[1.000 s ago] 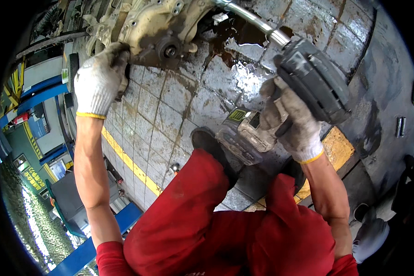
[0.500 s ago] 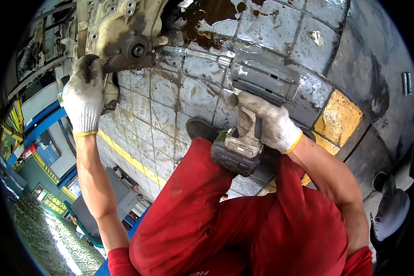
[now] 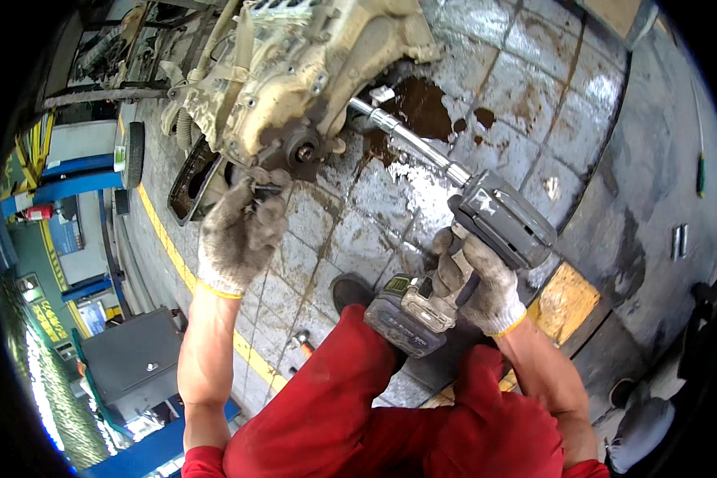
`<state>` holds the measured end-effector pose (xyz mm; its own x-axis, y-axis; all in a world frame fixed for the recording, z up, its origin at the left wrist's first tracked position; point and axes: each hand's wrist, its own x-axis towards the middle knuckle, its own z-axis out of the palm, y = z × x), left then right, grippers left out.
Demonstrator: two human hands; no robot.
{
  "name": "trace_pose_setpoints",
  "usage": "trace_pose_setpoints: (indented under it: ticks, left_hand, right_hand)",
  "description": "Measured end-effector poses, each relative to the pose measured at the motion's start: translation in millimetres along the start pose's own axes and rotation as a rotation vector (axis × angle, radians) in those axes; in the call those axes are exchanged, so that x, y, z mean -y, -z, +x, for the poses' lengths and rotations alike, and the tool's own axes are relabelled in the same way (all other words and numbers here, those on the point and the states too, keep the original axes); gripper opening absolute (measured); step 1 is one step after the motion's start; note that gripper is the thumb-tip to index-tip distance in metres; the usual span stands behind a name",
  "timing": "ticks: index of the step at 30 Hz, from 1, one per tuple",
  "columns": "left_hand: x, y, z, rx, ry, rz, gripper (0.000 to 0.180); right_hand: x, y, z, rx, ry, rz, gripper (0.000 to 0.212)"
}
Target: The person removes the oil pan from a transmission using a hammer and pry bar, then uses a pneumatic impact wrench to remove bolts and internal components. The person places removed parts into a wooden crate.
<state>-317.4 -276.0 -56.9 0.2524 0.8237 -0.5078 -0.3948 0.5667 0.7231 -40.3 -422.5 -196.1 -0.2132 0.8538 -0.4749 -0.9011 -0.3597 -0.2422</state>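
Note:
A dirty cast-metal engine (image 3: 283, 92) with a round pulley hub (image 3: 303, 153) lies on the tiled floor ahead of me. My left hand (image 3: 239, 235), in a soiled white knit glove, is at the engine's near lower edge. Its fingers are curled in, and what they may hold is hidden. My right hand (image 3: 490, 287), gloved too, grips the handle of a grey cordless impact wrench (image 3: 506, 219). A long chrome extension (image 3: 418, 147) runs from the wrench up and left, its tip beside the engine's right side. A dark, open pan-like part (image 3: 193, 187) lies left of the hub.
Dark oil (image 3: 422, 107) pools on the floor beside the engine. At the right lie a green-handled screwdriver (image 3: 700, 175) and two metal sockets (image 3: 679, 241). An orange-handled tool (image 3: 304, 344) lies near my foot. A grey cabinet (image 3: 135, 350) stands left; another person's leg (image 3: 645, 430) shows lower right.
My view has shifted, so the engine appears farther right. My left hand has come down off the engine's upper part and turned, fingers curled. The wrench's extension slants more steeply.

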Motion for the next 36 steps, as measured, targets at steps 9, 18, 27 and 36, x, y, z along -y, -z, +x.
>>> trace_pose_setpoints:
  ticks: [9, 18, 27, 36]
  left_hand:
    - [27, -26, 52, 0.076, 0.144, -0.033, 0.032]
    - [41, -54, 41, 0.083, 0.074, 0.446, 0.044]
    - [41, -51, 16, 0.132, 0.003, 0.571, 0.044]
    - [75, -67, -50, 0.243, 0.06, 0.803, 0.03]
  right_hand:
    - [35, -24, 30, 0.098, 0.094, -0.041, 0.063]
    - [78, -45, 62, 0.216, 0.209, -0.06, 0.054]
    - [111, -63, 104, 0.14, 0.139, -0.148, 0.034]
    - [138, -66, 103, 0.061, 0.336, -0.341, 0.022]
